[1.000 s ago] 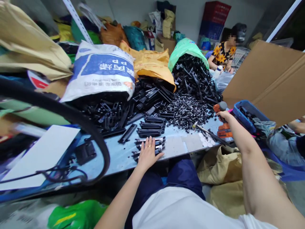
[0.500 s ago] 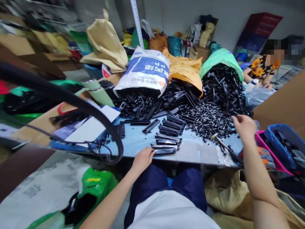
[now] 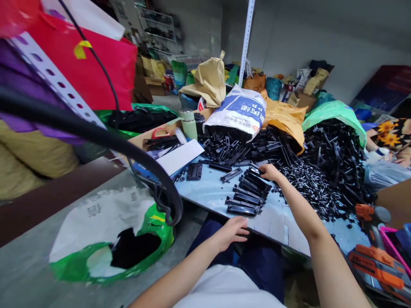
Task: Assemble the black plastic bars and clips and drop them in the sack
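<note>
**Right hand [image 3: 269, 172] at the far end of a row of slim black plastic bars [image 3: 248, 193]; left hand [image 3: 233, 233] bare**

Take the row, on the pale-blue table [image 3: 213, 190], as the dial's centre. Between 8 and 9, a white-and-green plastic sack [image 3: 80, 226] gapes on the floor, its dark contents indistinct. At 10, a brown cardboard box [image 3: 139, 139] holds jumbled small items, partly covered by a flat white sheet [image 3: 183, 158].

Between 6 and 7, the left hand's grip is wide, fingers spread around nothing; whether it touches the table edge is unclear. Near 12, a white-and-blue woven sack [image 3: 237, 109] spills black plastic parts. Close by at 2, the right hand's bent fingers meet the farthest bar; they hide whether the grip has closed on it.

At 1, a creased orange sack [image 3: 285, 114] disgorges more black parts; at 2, farther off, so does a light-green plastic bag [image 3: 332, 112]. A heap of small silver-and-black screws [image 3: 308, 184] lies toward 3. By 4, an orange-and-black power driver [image 3: 379, 261] sits beside a pink plastic basket [image 3: 392, 250], cut off by the frame, contents unclear.
</note>
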`<state>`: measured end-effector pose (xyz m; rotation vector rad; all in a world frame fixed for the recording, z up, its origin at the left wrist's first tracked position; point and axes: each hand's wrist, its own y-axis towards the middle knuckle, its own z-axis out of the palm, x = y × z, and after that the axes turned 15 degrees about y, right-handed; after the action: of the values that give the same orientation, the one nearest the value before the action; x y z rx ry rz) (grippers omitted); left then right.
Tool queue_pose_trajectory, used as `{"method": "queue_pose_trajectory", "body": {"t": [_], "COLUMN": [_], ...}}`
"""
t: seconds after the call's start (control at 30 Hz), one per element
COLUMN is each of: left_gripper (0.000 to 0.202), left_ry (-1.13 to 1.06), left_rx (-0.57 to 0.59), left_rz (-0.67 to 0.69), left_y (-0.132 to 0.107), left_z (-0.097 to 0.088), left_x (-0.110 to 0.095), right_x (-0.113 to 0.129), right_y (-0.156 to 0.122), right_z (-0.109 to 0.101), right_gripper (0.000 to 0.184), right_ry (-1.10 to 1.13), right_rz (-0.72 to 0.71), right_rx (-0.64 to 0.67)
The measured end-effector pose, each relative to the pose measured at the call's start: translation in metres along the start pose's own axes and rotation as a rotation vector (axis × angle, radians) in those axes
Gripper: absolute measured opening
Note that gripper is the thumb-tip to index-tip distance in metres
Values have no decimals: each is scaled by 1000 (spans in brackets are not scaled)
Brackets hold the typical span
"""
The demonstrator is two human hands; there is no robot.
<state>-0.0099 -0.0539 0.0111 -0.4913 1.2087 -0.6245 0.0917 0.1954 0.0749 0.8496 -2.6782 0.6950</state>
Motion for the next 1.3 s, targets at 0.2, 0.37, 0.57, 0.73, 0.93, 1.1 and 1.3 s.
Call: {"method": "queue_pose_trajectory", "body": {"t": [0.2,0.37,0.57,0.73,0.93,1.1,1.3], "left_gripper": [47,30,37,56,50,47,43], "left_ry": [-527,-651,-714,-737,-666,-756,-740], "left_rx": [-153,-269,-292,-163,-274,-314,-595], "left_rz": [-125,-64,204,349,469,340,162], "left_y": [31,32,35,40,-5,-89,-152], "left_z": [17,28,32,30,-27,-129,-248], "left_x": [-23,-34,-3,-1,-25,-20,27], "right_x": [5,-1,-23,-18,60,189,326], "right_y": [9,-5,-46,-71,-58,-17,31], "right_z": [13,36,47,63,64,101,184], "right_gripper": [86,75,100,130,105,86,39], "right_ry": [372,488,609,749,869,987,1017], "right_rz": [210,243,234,130,-155,-291,-15], "right_rx": [221,250,184,135,74,193,746]}}
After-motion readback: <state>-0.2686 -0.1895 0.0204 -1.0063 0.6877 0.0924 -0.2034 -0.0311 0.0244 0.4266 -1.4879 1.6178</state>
